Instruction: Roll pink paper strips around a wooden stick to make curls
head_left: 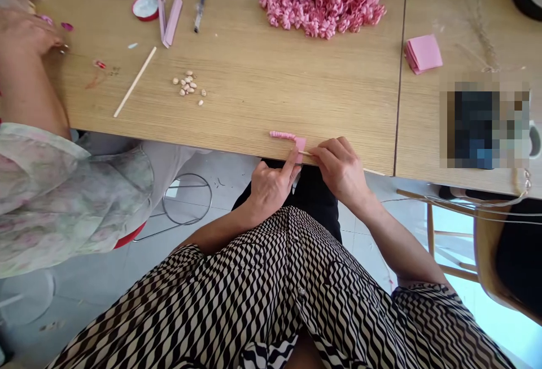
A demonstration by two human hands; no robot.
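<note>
A pink paper-like strip (300, 143) lies at the table's front edge, its far end curled into a ridged roll (282, 134) that points left. My left hand (271, 185) is closed on the strip's near part, index finger stretched along it and thumb close beside. From the right, my right hand (342, 168) pinches a thin pale stick (305, 153), whose tip reaches across the strip next to my left fingertip. The stick's other end is hidden by my right hand.
A heap of pink curled pieces (326, 2) lies at the back. Folded pink squares (424, 53) rest right. Leftward are small beige beads or nuts (186, 84), a wooden stick (135, 82), pink strips (171, 22), a round red-rimmed container (146, 7) and another person's arm (31, 75).
</note>
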